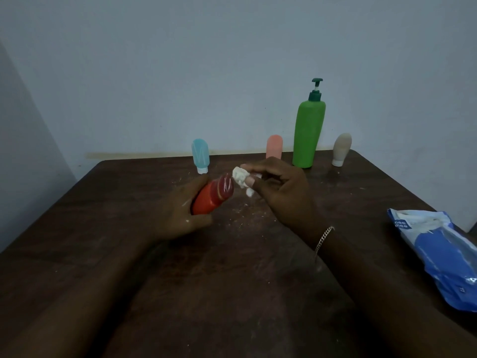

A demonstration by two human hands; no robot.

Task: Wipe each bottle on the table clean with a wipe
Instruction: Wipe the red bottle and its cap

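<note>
My left hand grips a red bottle, tilted with its top end pointing up and to the right, above the middle of the dark wooden table. My right hand pinches a crumpled white wipe right beside the bottle's upper end. Along the table's far edge stand a light blue bottle, a pink bottle partly hidden behind my right hand, a tall green pump bottle and a beige bottle.
A blue and white pack of wipes lies at the table's right edge. White crumbs and smears dot the tabletop under my hands. A pale wall rises directly behind the table.
</note>
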